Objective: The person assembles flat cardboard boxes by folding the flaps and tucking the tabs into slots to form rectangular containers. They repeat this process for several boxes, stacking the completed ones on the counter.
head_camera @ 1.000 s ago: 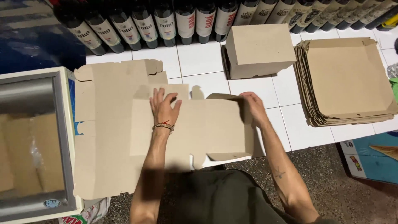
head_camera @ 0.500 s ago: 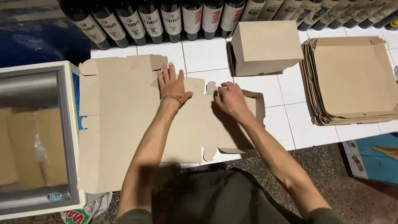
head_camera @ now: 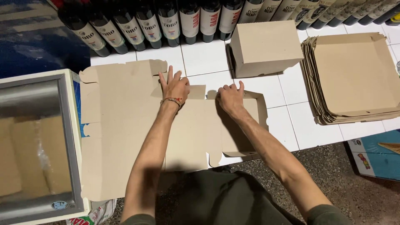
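Two hands on a flat cardboard box blank (head_camera: 125, 137) lying on the white tiled worktop (head_camera: 200, 58). Left hand (head_camera: 175, 86) fingers spread, pressing flat on the far edge; right hand (head_camera: 230, 98) fingers curled, pinching a raised side flap (head_camera: 254, 121). Card looks light, stiff, creases easily; best held along the fold lines. Beyond the fingers: folded box (head_camera: 264, 48), bottles (head_camera: 179, 21). Right of them: blank stack (head_camera: 354, 79).

Behind the flat cardboard blank (head_camera: 125, 125), wine bottles (head_camera: 179, 21) cut off at the top edge, necks unseen. Right of the blank, stack of flat cartons (head_camera: 354, 75) clipped by the right edge. Left of it, glass-topped case (head_camera: 37, 141) cropped at the left edge, contents blurred. Under the left hand (head_camera: 175, 85) and right hand (head_camera: 230, 98), folds hidden.
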